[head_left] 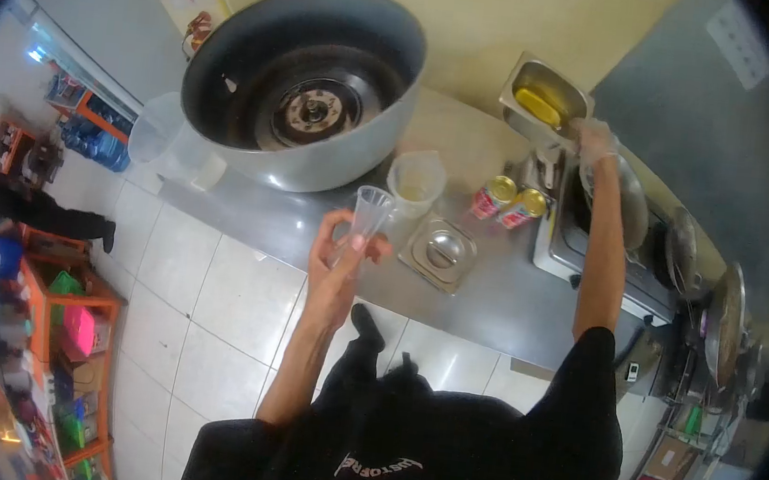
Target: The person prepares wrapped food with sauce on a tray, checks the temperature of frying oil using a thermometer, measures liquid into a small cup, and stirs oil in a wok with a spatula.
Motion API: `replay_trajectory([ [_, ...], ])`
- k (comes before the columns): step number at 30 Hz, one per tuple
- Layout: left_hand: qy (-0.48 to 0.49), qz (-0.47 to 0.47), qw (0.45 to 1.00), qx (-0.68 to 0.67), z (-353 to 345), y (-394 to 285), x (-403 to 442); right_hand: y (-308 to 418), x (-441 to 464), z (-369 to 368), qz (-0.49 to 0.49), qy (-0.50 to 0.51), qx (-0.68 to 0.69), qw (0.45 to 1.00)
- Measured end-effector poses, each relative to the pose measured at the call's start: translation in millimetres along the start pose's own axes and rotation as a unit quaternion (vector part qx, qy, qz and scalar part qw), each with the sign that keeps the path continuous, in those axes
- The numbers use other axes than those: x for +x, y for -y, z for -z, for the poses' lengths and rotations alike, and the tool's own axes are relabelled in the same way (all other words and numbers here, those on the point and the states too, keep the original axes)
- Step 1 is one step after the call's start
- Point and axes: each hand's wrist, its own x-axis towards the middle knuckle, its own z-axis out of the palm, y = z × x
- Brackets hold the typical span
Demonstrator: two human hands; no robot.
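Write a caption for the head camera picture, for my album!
Clear cup in the left hand, right hand at the metal tub, two cans between.

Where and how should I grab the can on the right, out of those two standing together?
I'd wrap the side wall of the right can, just below its gold top, coming from the near side. It stands upright and its round body suits a wraparound grip, while the left can crowds its left.
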Motion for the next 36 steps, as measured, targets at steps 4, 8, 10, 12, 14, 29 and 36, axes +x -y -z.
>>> replay_trajectory([
  [4, 0.060, -0.079, 0.984, 0.147, -78.3, 8.3, -32.2, -6.0, -73.9, 122.3, -0.110, -0.042, 0.226, 0.967],
  [8, 0.045, -0.130, 0.970, 0.201, -155.5, 34.8, -66.4, 49.4, -176.0, 249.5, -0.196, -0.082, 0.239, 0.947],
  [10, 0.007, -0.193, 0.954, 0.231, -190.1, 47.1, -81.2, 52.2, -218.0, 281.8, -0.173, -0.104, 0.204, 0.958],
  [12, 0.026, -0.206, 0.959, 0.193, -221.7, 59.0, -96.1, 80.4, -259.1, 322.3, -0.208, -0.099, 0.164, 0.959],
  [14, 0.036, -0.220, 0.962, 0.161, -244.4, 69.3, -109.0, 92.2, -296.2, 343.5, -0.236, -0.088, 0.132, 0.959],
  [29, 0.093, -0.265, 0.945, 0.166, -304.8, 117.0, -168.9, 82.9, -400.9, 398.0, -0.254, -0.209, 0.037, 0.944],
  [36, 0.064, -0.270, 0.951, 0.133, -307.9, 129.5, -172.1, 75.4, -396.7, 400.9, -0.202, -0.181, -0.148, 0.951],
])
